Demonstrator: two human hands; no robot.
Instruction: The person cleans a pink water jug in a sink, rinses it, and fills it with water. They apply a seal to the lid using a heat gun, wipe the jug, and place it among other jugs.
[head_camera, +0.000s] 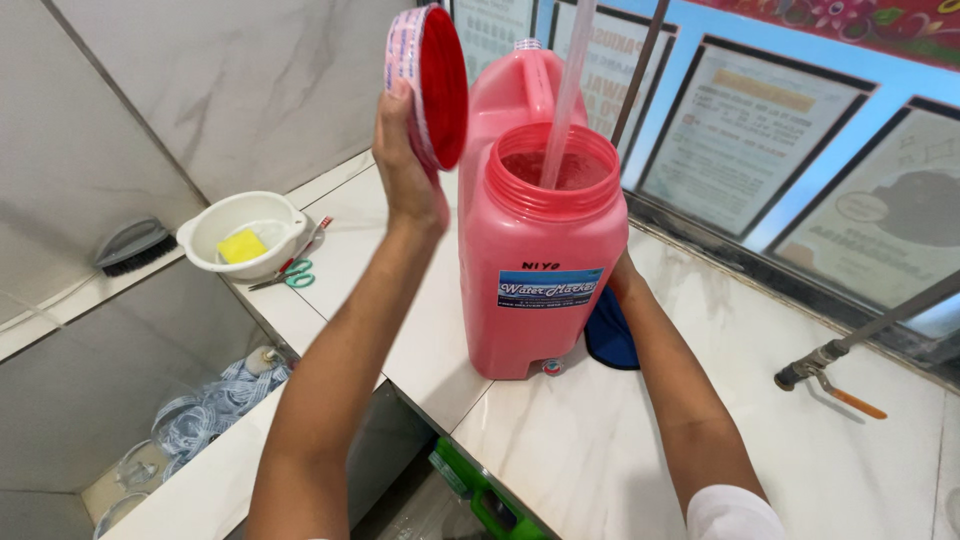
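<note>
A tall pink jug (540, 270) stands on the white marble surface (620, 440), its wide mouth uncovered, and a thin stream of water (565, 95) falls into it from above. A blue rectangular label (548, 287) sits on the jug's front. The left hand (405, 165) is raised just left of the jug's mouth, fingers pinching the rim of a round red lid (432, 85) held on edge. The right hand (622, 280) is pressed against the jug's right side; its fingers are hidden, so its grip cannot be told. A blue cloth (608, 335) lies against the jug's right base. Well left of the jug sit a white bowl (245, 232) with a yellow sponge (242, 246), and scissors (290, 274). Framed posters (760, 130) hang behind the jug.
</note>
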